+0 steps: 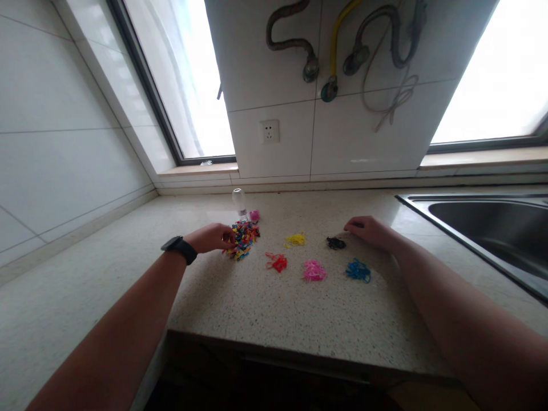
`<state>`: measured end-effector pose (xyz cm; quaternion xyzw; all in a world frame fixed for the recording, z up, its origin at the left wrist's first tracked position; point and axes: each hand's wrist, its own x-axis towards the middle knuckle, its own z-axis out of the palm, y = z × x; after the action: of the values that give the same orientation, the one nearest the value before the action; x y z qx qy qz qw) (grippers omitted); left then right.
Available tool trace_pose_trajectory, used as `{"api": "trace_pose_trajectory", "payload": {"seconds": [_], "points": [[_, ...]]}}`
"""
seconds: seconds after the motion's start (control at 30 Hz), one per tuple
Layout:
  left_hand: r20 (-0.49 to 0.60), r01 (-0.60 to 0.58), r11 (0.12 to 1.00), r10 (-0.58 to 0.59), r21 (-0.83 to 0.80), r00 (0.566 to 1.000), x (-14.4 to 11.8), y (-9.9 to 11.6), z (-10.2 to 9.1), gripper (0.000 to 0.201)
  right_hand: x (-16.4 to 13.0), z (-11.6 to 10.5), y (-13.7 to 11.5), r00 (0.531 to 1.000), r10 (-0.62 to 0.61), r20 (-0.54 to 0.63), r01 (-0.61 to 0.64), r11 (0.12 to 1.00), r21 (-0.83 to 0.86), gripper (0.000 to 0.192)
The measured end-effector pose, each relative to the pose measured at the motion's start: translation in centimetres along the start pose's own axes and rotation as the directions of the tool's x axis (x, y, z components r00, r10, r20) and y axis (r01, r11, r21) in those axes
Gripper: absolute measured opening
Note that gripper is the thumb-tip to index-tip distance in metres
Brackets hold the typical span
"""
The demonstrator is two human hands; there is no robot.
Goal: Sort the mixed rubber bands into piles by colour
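My left hand (pixel 220 236), with a black watch on its wrist, rests its curled fingers on the left edge of a mixed pile of coloured rubber bands (pixel 245 237). Just right of a small heap of black rubber bands (pixel 336 243), my right hand (pixel 363 227) hovers low with thumb and fingers pressed together. Whatever either hand pinches is too small to make out. Between the hands lie single-colour heaps: yellow rubber bands (pixel 295 239), red rubber bands (pixel 277 262) and pink rubber bands (pixel 314 270). Blue rubber bands (pixel 358 270) lie in front of my right hand.
Behind the mixed pile are a clear bottle (pixel 238 200) and a pink cap (pixel 254 215). A steel sink (pixel 428 200) is set into the speckled countertop (pixel 265 314) at the right. Hoses (pixel 334 45) and a wall socket (pixel 269 131) are on the tiled wall.
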<state>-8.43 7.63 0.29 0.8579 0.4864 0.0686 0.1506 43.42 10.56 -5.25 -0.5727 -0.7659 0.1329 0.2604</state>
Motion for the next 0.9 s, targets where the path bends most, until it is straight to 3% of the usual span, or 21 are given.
{"api": "trace_pose_trajectory", "payload": {"seconds": [0.47,0.9], "points": [[-0.053,-0.006,1.0,0.006,0.01,0.999,0.0,-0.1,0.2,0.037,0.3,0.3,0.5,1.0,-0.019,0.007,0.019,1.0,-0.018,0.03],[-0.084,-0.043,0.985,0.029,-0.169,0.996,-0.3,2.8,-0.9,0.036,-0.2,-0.2,-0.3,1.0,0.001,0.014,0.0,1.0,-0.023,0.029]]}}
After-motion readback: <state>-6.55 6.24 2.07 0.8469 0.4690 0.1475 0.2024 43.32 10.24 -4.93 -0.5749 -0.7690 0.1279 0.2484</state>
